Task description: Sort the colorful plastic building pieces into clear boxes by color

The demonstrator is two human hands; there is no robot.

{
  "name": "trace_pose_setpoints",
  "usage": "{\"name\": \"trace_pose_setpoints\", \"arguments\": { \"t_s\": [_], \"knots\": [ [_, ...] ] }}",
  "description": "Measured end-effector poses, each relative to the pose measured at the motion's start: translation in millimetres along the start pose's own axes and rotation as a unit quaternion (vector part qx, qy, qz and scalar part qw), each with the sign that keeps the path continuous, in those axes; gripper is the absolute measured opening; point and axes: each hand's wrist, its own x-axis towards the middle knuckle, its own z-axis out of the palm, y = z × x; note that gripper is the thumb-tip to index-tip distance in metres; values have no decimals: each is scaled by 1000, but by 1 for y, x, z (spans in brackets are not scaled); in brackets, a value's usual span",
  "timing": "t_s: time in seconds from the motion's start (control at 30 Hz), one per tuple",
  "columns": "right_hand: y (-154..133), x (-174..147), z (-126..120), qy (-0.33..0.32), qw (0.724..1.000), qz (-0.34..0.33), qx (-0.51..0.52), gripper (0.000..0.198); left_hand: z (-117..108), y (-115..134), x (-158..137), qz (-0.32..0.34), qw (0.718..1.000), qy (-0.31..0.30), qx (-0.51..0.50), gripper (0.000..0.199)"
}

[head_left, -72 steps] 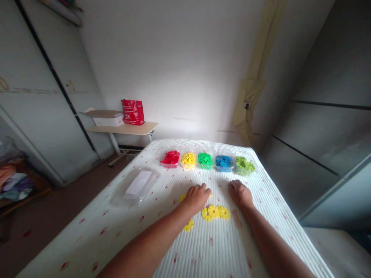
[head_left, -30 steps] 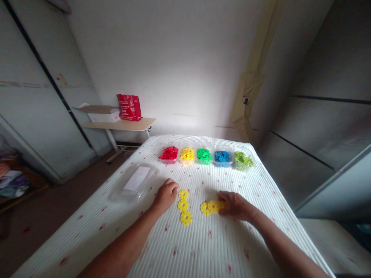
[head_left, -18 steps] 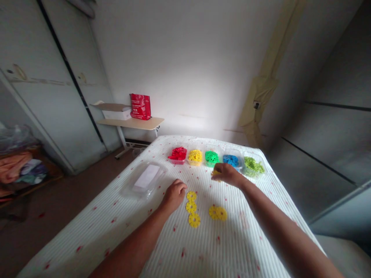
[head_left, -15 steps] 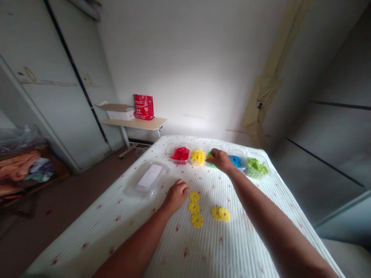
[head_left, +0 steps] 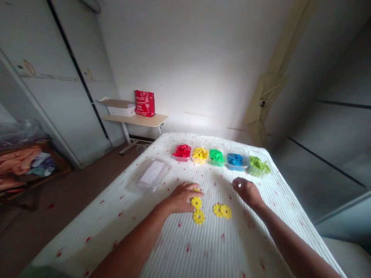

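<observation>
My left hand [head_left: 183, 197] is over a short column of yellow notched discs [head_left: 199, 217], its fingers apart and partly covering the upper ones. Whether its fingertips press on a disc I cannot tell. Two more yellow notched discs [head_left: 226, 211] overlap on the bedspread, between my hands. To the right of and above that pair, my right hand [head_left: 248, 192] is closed in a pinch, with a small gap showing between curled thumb and finger. Anything in that pinch is too small or hidden to make out.
Clear tubs stand in a row at the back: red pieces [head_left: 182, 151], yellow pieces [head_left: 200, 154], green pieces [head_left: 216, 156], blue pieces [head_left: 235, 160] and light green pieces [head_left: 259, 165]. A clear plastic lid [head_left: 165, 172] with a white paper [head_left: 151, 173] lies at left on the patterned bedspread [head_left: 208, 251].
My right hand has come back from above the green tub toward me and to the right; the yellow seen at its fingers no longer shows. My left hand has moved right, onto the disc column.
</observation>
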Motion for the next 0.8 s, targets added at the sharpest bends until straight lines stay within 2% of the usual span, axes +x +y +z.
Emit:
{"name": "trace_pose_setpoints", "arguments": {
  "t_s": [0.07, 0.2, 0.37, 0.47, 0.53, 0.6, 0.7, 0.8],
  "knots": [
    [17, -21, -2, -20, 999, 6, 36, 25, 2, 2, 2, 17, 1000, 5, 16, 47],
    [32, -45, -9, -6, 996, 16, 85, 25, 7, 4, 4, 30, 999, 38, 13, 37],
    [31, -46, -6, 16, 997, 18, 73, 23, 18, 4, 6, -21, 998, 59, -2, 32],
    [30, -44, -2, 22, 998, 19, 55, 23, 16, 0, 14, -53, 997, 44, -25, 26],
    [29, -44, -1, 23, 998, 21, 47, 24, 5, -3, 27, -70, 995, 28, -60, 22],
    [29, -45, 0, 19, 999, 24, 39, 25, -15, -4, 48, -98, 989, 45, -99, 20],
    [27, -47, 0, 10, 999, 27, 21, 24, -51, -2, 92, -153, 965, 160, -141, 29],
    [26, -48, 0, 9, 1000, 28, 9, 25, -76, 0, 130, -161, 956, 211, -128, 44]
  ]
}}
